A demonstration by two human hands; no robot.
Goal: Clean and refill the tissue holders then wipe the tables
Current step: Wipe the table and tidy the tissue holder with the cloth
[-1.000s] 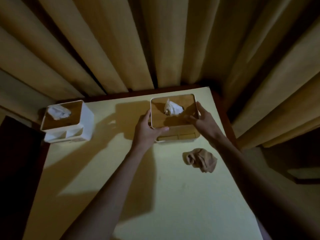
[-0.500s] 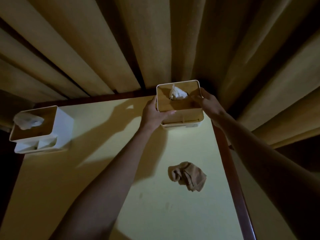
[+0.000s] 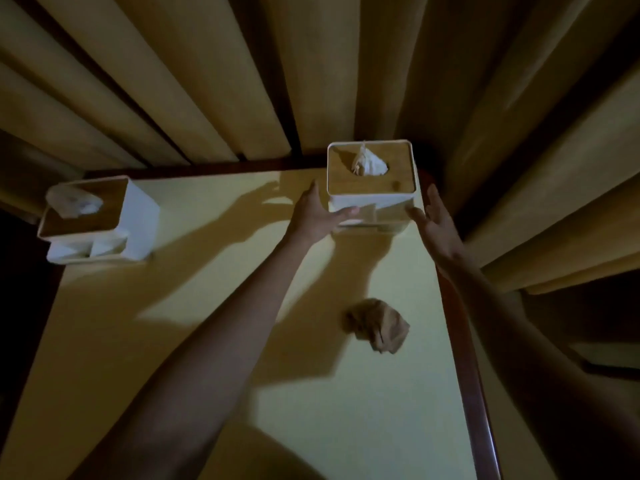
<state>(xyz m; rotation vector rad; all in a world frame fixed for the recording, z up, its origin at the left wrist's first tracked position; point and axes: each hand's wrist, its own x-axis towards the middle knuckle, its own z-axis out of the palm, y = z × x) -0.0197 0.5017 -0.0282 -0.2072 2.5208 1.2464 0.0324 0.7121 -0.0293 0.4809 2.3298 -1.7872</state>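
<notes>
A refilled tissue holder [image 3: 371,183] stands at the bench's [image 3: 207,306] far right corner, tissue poking up; the left hand [image 3: 317,216] touches its side, fingers straight, and the right hand [image 3: 434,220] hovers spread beside it, apparently squaring it; a crumpled cloth [image 3: 377,325] waits nearby for wiping.

Two tissue holders stand on one yellow table [image 3: 207,341]. The first tissue holder [image 3: 372,188] sits at the table's far right corner; the second tissue holder [image 3: 100,220] sits at the table's far left edge. Each carries one tuft of tissue on top, making two tufts: one tuft [image 3: 369,164] on the first and another tuft [image 3: 74,204] on the second. One crumpled brown cloth [image 3: 379,325] lies on the table, nearer the viewer than the first holder. Two hands reach over the table: the left hand [image 3: 317,216] and the right hand [image 3: 434,223].
</notes>
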